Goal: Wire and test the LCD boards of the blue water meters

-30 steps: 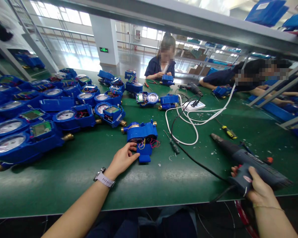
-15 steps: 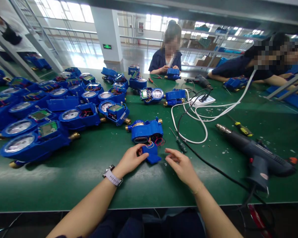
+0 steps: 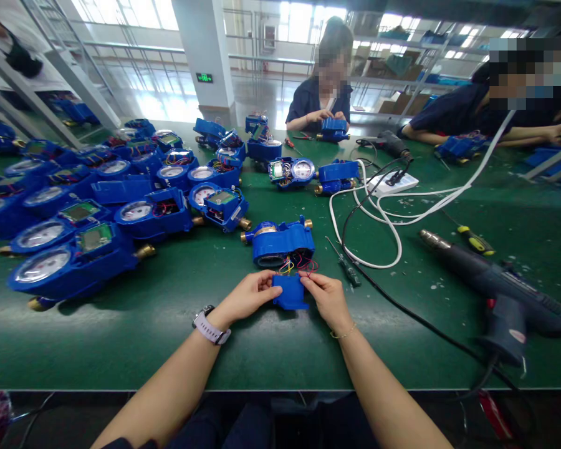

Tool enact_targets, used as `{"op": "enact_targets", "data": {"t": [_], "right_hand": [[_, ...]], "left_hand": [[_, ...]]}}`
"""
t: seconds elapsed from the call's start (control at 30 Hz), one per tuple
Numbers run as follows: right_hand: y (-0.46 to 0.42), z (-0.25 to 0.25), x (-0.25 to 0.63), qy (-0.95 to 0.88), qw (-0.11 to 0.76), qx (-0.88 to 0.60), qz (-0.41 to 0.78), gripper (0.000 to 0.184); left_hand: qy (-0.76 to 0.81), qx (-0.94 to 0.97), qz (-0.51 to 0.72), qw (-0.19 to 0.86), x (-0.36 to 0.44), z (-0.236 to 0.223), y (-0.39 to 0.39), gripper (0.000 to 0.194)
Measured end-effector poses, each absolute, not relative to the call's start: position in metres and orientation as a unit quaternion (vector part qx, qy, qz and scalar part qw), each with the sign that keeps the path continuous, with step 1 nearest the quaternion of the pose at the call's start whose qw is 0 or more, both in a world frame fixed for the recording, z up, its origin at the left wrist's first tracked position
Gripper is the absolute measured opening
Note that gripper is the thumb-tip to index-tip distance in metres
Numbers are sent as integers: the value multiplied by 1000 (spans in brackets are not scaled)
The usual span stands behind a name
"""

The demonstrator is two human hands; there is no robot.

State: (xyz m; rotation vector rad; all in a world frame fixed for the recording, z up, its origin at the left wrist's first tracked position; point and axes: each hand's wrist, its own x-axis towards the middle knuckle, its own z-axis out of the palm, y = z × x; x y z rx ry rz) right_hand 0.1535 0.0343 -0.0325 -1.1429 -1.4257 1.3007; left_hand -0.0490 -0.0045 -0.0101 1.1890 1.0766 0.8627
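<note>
- The right hand (image 3: 326, 298) has left the heat gun (image 3: 500, 293) and come to the blue cover (image 3: 290, 292) — so the small piece, steadied from one side a moment ago, now has fingers at both sides.
- The left hand (image 3: 247, 298) is clamped on the cover's left edge, between thumb and fingers.
- The right hand's fingertips are drawn together at its upper right corner; whether they pinch the red wires (image 3: 310, 264) too, I cannot tell.
- The cover is at the near side of the blue meter (image 3: 283, 242), joined by thin yellow and red wires, its plain face up and a lip towards the person.
- The meter rests on the green table (image 3: 121, 358) — brass ends showing, a screwdriver (image 3: 350, 272) to its right.
</note>
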Motion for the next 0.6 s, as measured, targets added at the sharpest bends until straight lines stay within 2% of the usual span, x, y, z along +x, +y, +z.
{"op": "enact_targets", "data": {"t": [0.27,0.6], "right_hand": [[36,-38,155,-551,447,-443,548,37],[33,-26,158,-533,440,-430,581,33]], "left_hand": [[477,502,390,607,-49,-11,-3,58],[497,557,382,545,-49,-19,-3,48]]}}
